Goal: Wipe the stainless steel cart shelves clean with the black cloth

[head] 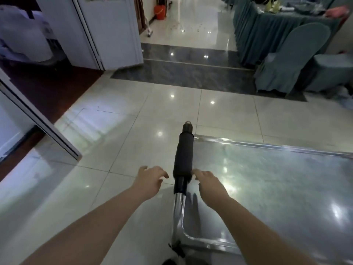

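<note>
Running away from the camera toward the far floor, the cart handle bar (pixel 179 199) carries the black cloth (pixel 183 156), which is wrapped or draped around it so that the cloth's long axis follows the bar, pointing forward and slightly right. Bare chrome tube shows below the cloth, and a dark end cap (pixel 187 125) sticks out beyond its far end. To the right of the bar lies the stainless steel cart top shelf (pixel 277 178), a shallow tray with a raised rim, its surface dull with smears and reflecting ceiling lights.

Both hands hover on either side of the cloth's near end. The left hand (pixel 150 179) is spread loosely, fingers slightly curled, grasping nothing and apart from the cloth. The right hand (pixel 209 181) reaches forward over the shelf with its fingertips just beside or touching the cloth's lower edge; it is not clenched, and whether it actually pinches the fabric cannot be told.

The cart stands on a glossy floor (pixel 133 131) of large pale tiles crossed by a dark marble band. A white door (pixel 107 29) stands ahead left, and an orange bucket (pixel 160 12) sits far back. At upper right are a chair in a teal cover (pixel 292 58) and a table with a pleated teal skirt (pixel 254 33). No readable writing appears.
</note>
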Available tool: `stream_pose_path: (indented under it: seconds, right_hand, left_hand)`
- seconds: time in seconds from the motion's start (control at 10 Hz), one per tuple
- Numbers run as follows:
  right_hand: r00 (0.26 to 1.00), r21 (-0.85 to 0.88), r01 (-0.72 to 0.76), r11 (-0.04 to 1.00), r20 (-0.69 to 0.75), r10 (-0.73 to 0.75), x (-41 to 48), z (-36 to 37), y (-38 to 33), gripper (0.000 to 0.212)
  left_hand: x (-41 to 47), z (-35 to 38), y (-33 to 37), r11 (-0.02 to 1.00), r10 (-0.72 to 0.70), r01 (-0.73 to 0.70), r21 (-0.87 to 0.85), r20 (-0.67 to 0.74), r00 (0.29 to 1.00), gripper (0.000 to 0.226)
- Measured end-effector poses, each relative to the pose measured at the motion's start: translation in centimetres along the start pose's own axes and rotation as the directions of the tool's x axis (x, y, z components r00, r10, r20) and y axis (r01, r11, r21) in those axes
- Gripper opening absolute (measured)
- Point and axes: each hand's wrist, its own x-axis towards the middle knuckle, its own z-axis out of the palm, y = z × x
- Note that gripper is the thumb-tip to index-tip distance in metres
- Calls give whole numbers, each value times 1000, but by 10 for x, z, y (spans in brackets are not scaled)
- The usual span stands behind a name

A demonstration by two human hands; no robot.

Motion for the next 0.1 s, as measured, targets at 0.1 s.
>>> stream_pose_path:
  seconds: [0.1]
  right_hand:
    - [998,75,-65,995,3,65,-2,4,8,64]
  left_hand:
    - [3,12,-9,995,-57,59,-86,24,998,43]
